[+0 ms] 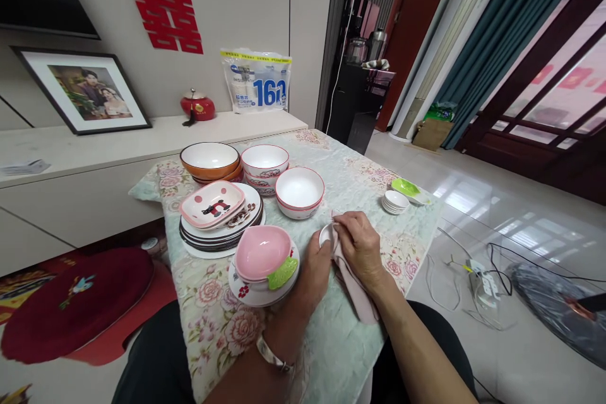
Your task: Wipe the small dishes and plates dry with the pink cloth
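Landmark: pink bowl (263, 250). Obstacles: plate stack (218, 243), just left-rear; red-rimmed bowls (300, 188), right-rear; left hand (316, 270) and right hand (360, 245) with cloth (354, 289), just right; small white dishes (396, 201), far right-rear. Free passage: bare tabletop (348, 180), right-rear beyond the hands, also front-left.

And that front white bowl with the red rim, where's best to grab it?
I'd take the bowl by its right edge, coming from the right with your right hand once the cloth is put down. It sits open side up, so that edge can be pinched inside and out, while the stacked bowls crowd its far left.
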Tool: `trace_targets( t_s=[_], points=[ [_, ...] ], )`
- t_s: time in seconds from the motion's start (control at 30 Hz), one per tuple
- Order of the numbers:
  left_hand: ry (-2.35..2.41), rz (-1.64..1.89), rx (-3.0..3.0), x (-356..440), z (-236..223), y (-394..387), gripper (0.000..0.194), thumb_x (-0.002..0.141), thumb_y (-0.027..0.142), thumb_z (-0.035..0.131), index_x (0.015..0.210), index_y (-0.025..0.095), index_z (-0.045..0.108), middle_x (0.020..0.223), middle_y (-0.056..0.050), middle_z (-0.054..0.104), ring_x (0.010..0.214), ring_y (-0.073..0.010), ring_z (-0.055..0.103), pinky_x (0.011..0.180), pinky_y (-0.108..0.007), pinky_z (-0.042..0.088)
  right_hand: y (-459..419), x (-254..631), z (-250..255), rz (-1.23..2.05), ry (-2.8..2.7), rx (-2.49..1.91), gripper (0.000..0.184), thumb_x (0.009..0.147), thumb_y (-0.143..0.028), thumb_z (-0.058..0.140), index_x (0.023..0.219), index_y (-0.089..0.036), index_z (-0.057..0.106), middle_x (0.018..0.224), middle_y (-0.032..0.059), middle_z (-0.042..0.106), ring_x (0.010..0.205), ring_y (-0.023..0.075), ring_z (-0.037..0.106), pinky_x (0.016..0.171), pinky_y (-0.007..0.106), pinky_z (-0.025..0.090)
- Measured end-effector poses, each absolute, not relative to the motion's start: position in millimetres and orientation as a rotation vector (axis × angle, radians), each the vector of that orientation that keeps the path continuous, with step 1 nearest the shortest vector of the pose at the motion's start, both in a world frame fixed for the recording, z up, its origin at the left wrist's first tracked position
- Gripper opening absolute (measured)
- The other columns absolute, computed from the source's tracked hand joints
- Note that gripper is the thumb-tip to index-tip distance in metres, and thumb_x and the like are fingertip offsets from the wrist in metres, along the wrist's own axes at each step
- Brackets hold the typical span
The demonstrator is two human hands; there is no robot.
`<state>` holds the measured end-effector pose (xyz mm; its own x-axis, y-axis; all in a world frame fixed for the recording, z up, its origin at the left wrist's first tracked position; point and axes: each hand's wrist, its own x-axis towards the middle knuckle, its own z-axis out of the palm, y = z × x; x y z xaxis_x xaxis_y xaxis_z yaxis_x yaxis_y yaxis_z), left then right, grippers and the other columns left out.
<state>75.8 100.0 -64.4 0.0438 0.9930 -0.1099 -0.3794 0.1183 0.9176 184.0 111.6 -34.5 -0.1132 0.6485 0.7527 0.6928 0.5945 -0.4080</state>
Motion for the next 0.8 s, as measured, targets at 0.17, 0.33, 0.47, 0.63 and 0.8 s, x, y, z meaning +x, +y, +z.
trace_targets(
  t_s=[0.17, 0.33, 0.47, 0.63, 0.8],
  points=[
    [1.435, 1.082, 1.407, 66, -61, 100, 0.028, 0.086, 0.01, 0.042, 0.107, 0.016, 0.06, 0.089, -0.008, 0.068, 0.086, -0.0219, 0.063, 0.078, -0.034, 0.047, 111, 190, -30, -0.012, -2.118, -0.989, 0.027, 0.095, -0.011, 0.048, 0.112, -0.019, 0.067, 0.098, 0.0103, 0.061, 0.093, 0.0203, 0.059, 0.078, 0.033, 0.053],
    [1.525, 1.032, 1.566, 66, -56, 96, 0.024, 0.09, 0.012, 0.04, 0.105, 0.019, 0.057, 0.085, -0.007, 0.068, 0.081, -0.0202, 0.064, 0.07, -0.028, 0.043, 111, 193, -30, 0.011, -2.101, -1.168, 0.021, 0.094, -0.015, 0.051, 0.105, -0.017, 0.069, 0.094, 0.0109, 0.063, 0.089, 0.0212, 0.061, 0.077, 0.032, 0.052],
    [1.554, 1.095, 1.568, 68, -57, 96, 0.023, 0.091, 0.012, 0.037, 0.1, 0.02, 0.057, 0.088, -0.006, 0.069, 0.084, -0.0202, 0.064, 0.073, -0.029, 0.044, 111, 194, -30, 0.158, -2.035, -1.375, 0.015, 0.092, -0.018, 0.057, 0.099, -0.016, 0.07, 0.089, 0.0087, 0.066, 0.082, 0.0203, 0.063, 0.075, 0.031, 0.049],
    [1.623, 1.258, 1.574, 68, -60, 99, 0.023, 0.088, 0.008, 0.038, 0.099, 0.017, 0.056, 0.1, -0.011, 0.066, 0.096, -0.0231, 0.06, 0.085, -0.035, 0.046, 112, 192, -31, 0.34, -1.925, -1.56, 0.023, 0.089, -0.024, 0.061, 0.067, -0.018, 0.062, 0.064, 0.0007, 0.061, 0.064, 0.016, 0.057, 0.061, 0.026, 0.041],
    [1.586, 1.222, 1.685, 68, -58, 98, 0.022, 0.089, 0.008, 0.04, 0.102, 0.017, 0.057, 0.101, -0.01, 0.065, 0.098, -0.0232, 0.06, 0.087, -0.036, 0.047, 111, 197, -32, 0.081, -2.024, -1.428, 0.016, 0.092, -0.019, 0.055, 0.083, -0.017, 0.068, 0.079, 0.0058, 0.065, 0.074, 0.0185, 0.06, 0.068, 0.028, 0.045]
  ],
)
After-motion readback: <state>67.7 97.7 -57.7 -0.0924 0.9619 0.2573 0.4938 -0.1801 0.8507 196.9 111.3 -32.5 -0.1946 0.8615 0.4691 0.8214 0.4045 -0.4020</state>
